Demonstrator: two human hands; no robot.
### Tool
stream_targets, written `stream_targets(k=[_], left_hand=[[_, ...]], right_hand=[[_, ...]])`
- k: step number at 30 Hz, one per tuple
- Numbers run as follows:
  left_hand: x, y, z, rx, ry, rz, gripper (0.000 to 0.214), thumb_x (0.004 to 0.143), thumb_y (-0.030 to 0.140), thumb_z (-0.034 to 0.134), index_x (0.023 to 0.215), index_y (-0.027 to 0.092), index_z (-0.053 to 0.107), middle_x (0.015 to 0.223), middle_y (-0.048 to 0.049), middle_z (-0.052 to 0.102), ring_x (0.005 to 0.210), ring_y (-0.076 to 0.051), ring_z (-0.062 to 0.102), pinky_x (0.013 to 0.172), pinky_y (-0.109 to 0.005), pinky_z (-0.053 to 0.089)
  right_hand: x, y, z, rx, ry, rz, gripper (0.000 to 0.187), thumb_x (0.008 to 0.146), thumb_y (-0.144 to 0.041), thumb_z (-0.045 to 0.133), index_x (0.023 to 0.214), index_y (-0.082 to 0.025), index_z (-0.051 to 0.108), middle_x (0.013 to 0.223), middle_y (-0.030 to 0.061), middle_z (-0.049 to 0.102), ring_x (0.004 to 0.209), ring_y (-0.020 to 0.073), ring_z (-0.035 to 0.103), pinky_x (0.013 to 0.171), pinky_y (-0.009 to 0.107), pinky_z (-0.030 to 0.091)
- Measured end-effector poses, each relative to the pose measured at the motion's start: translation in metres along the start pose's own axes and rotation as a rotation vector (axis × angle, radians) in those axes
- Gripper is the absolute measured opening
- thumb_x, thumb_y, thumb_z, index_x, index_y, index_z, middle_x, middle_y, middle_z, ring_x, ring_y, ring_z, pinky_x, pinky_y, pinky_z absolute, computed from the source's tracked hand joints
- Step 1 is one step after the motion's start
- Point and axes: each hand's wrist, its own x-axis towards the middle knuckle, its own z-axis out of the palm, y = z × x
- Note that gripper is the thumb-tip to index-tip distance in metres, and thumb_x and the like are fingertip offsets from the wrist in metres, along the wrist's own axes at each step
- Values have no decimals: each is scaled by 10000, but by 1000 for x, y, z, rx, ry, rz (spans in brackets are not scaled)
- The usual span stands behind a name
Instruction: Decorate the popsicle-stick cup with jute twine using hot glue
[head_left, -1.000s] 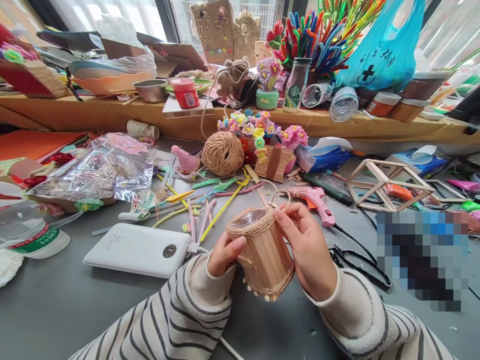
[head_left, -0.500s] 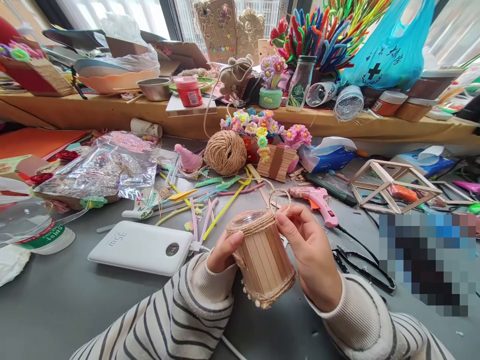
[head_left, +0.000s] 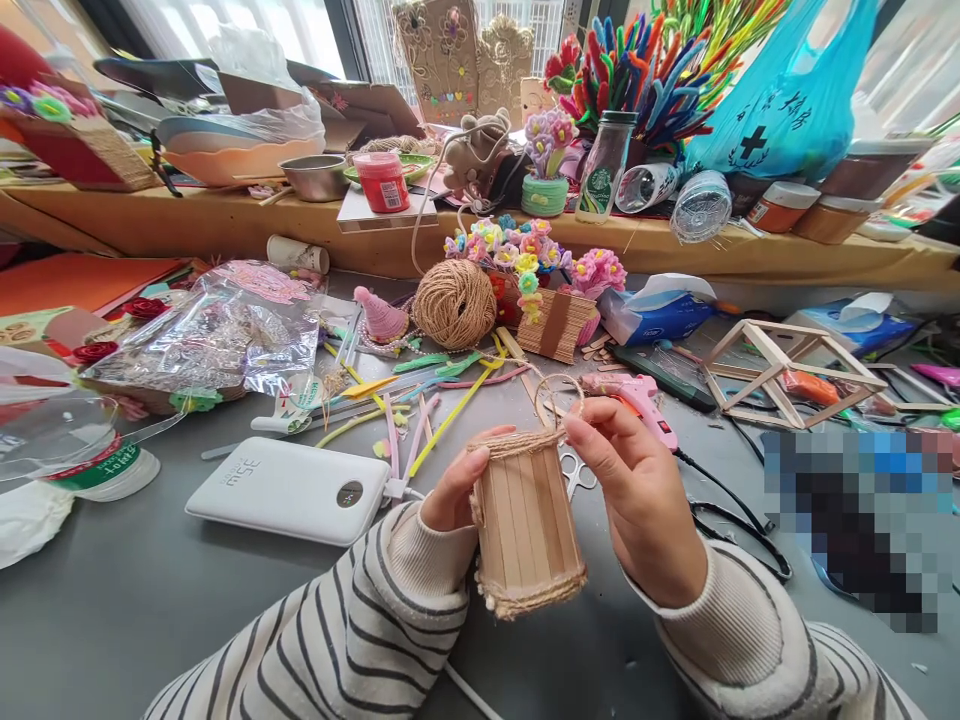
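Both hands hold a small cup [head_left: 527,522] clad in wooden sticks, with twine wound round its top and bottom rims, above the grey table [head_left: 112,600]. My left hand [head_left: 454,492] grips its left side, fingers closed round it. My right hand [head_left: 641,496] holds the right side and pinches the twine at the top rim, where a loose twine loop [head_left: 561,395] sticks up. The cup stands nearly upright. Both sleeves are striped.
A white power bank [head_left: 291,489] lies left of the hands, a pink glue gun [head_left: 637,403] and small scissors [head_left: 574,470] behind them. Further back are a ball of twine [head_left: 454,304], pipe cleaners [head_left: 420,400], a stick frame [head_left: 787,370] and a cluttered wooden shelf [head_left: 225,225].
The cup has been tipped from leaning away, with its open mouth showing, to nearly upright. Both hands kept their grip and rose slightly.
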Motion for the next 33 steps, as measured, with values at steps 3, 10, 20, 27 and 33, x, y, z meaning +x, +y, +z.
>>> stream_targets(k=[3, 10, 20, 27, 33], left_hand=[[-2, 1, 2, -25, -1, -43, 413, 724, 424, 565, 1046, 168, 605, 1021, -67, 674, 1031, -283, 578, 849, -357, 456], [-5, 5, 5, -50, -53, -144, 349, 742, 415, 559, 981, 170, 633, 962, -63, 691, 1011, -273, 599, 868, -356, 452], [-1, 3, 3, -42, -30, -211, 354, 707, 430, 592, 933, 163, 647, 895, -73, 701, 950, -287, 625, 857, -386, 456], [-3, 5, 8, -49, -108, -180, 350, 756, 427, 533, 910, 142, 667, 863, -86, 709, 809, -251, 654, 797, -361, 478], [0, 4, 4, -61, -184, -211, 446, 751, 481, 507, 927, 117, 696, 878, -117, 719, 802, -252, 659, 774, -346, 495]], right_hand=[[3, -3, -2, 76, -22, 85, 140, 747, -348, 647, 749, -232, 569, 713, -45, 512, 652, 85, 475, 604, 210, 406], [12, -10, -8, 135, -30, 134, 155, 720, -337, 659, 717, -209, 572, 722, -33, 499, 680, 88, 449, 641, 210, 399], [27, -28, -21, 241, 68, 186, 117, 640, -282, 665, 642, -207, 576, 673, -32, 500, 625, 87, 456, 590, 214, 413], [33, -35, -27, 310, 55, 214, 119, 634, -266, 611, 595, -211, 513, 688, -18, 474, 639, 106, 476, 543, 213, 429], [43, -32, -39, 349, 154, 247, 95, 622, -272, 594, 620, -221, 514, 678, -28, 524, 680, 130, 560, 643, 262, 483]])
